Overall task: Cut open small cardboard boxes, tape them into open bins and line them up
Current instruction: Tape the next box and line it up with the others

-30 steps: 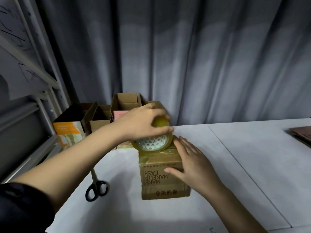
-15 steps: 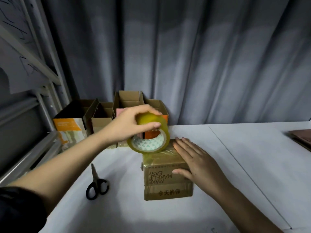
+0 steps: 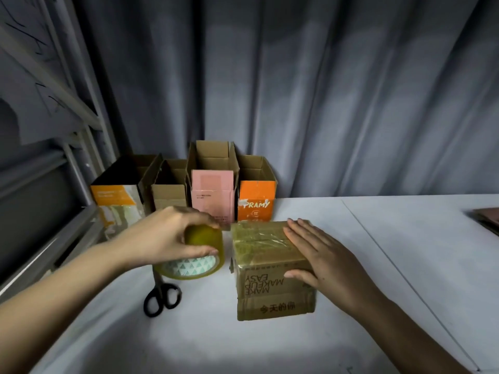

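The left hand point(image 3: 167, 236) grips the tape roll point(image 3: 197, 255) just left of the taped box point(image 3: 270, 268) on the table point(image 3: 378, 265); the right hand point(image 3: 321, 257) lies flat, fingers straight, on it. Setting the roll on the scissors point(image 3: 162, 295) could make it roll away

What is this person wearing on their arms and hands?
Nothing shows on either hand: the left hand and right hand are bare, with no gloves, rings or watch in view. Both forearms are bare too. No sleeve shows in this frame, though the upper arms fall outside it.
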